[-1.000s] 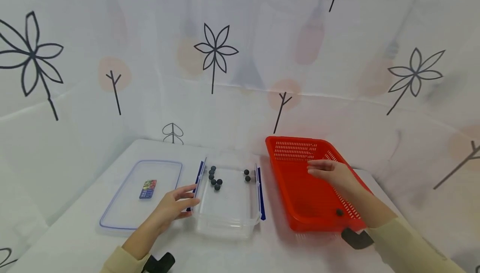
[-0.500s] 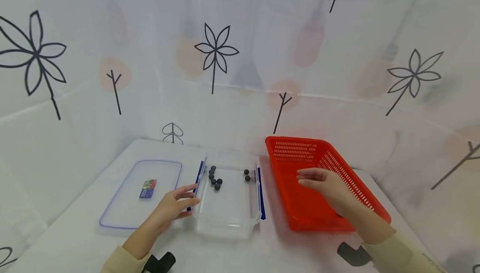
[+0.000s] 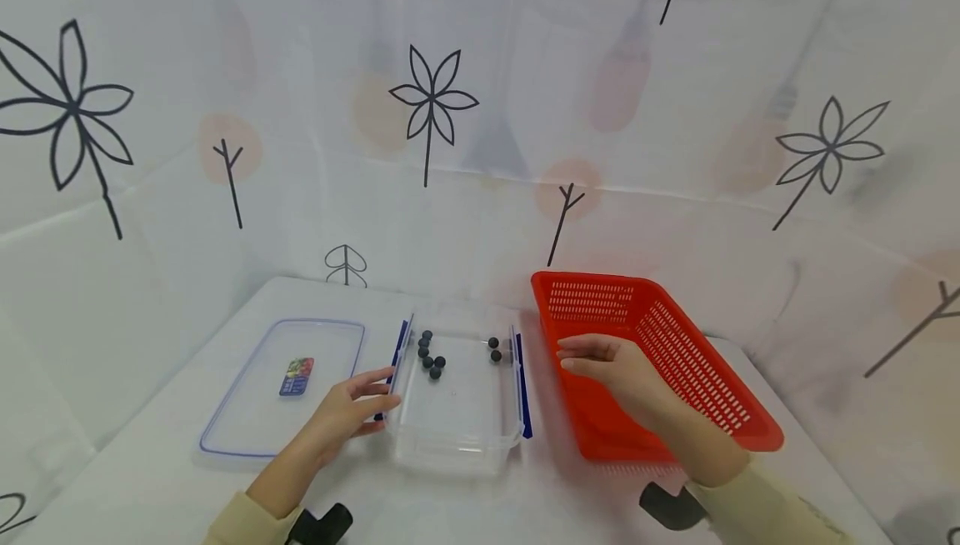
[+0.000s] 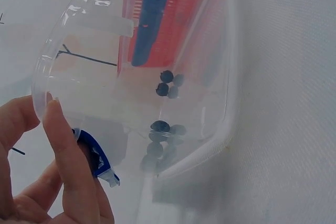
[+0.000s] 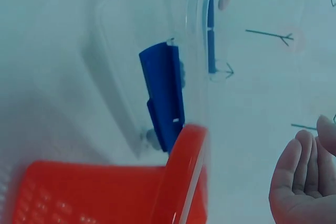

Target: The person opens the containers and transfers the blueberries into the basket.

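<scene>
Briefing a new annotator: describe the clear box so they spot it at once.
On the white table, find the red basket at right and the flat blue-rimmed lid at left. Between them, the left hand holds the clear box, dark balls inside. Unlike both, it has see-through walls and blue side flaps.

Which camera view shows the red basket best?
The head view: most of the red basket shows behind the right hand. The left wrist view shows part through the clear container; the right wrist view, a cropped part.

Lid (image 3: 326, 345) left of box (image 3: 450, 449), basket (image 3: 588, 437) right; berries (image 3: 439, 362) in box.
</scene>
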Demonstrator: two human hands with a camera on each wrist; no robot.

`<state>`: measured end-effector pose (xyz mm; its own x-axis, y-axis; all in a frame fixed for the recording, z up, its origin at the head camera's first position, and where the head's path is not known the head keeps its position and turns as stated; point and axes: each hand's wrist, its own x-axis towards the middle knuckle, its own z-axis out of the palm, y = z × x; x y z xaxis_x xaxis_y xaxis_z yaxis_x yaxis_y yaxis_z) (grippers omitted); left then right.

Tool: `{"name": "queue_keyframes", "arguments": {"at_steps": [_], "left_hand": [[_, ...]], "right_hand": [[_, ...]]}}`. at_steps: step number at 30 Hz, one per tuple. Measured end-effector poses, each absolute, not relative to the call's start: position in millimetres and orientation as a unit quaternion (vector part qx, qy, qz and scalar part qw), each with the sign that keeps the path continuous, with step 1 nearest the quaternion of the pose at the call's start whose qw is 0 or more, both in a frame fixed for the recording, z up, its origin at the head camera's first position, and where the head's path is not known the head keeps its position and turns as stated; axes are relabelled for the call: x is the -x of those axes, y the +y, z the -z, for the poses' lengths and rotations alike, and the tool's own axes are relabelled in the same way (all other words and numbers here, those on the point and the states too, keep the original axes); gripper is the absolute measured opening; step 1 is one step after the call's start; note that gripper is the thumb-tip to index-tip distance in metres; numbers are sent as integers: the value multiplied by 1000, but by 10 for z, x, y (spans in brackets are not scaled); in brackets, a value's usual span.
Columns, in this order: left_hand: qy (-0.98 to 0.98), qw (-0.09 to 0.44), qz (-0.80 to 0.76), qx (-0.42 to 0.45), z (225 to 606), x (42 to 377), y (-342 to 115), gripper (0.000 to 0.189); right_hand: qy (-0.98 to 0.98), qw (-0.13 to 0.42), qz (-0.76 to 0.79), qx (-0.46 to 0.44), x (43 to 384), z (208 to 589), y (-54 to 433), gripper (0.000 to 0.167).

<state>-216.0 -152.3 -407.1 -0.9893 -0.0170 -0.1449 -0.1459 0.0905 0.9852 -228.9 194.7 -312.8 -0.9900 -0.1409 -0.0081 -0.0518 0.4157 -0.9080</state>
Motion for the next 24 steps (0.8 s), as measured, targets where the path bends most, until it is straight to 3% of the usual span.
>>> {"name": "queue_keyframes", "arguments": {"at_steps": [24], "left_hand": [[730, 47, -680, 54, 4078, 2173, -1527, 55]], "right_hand": [[797, 63, 594, 94, 2514, 3209, 1309, 29]]}}
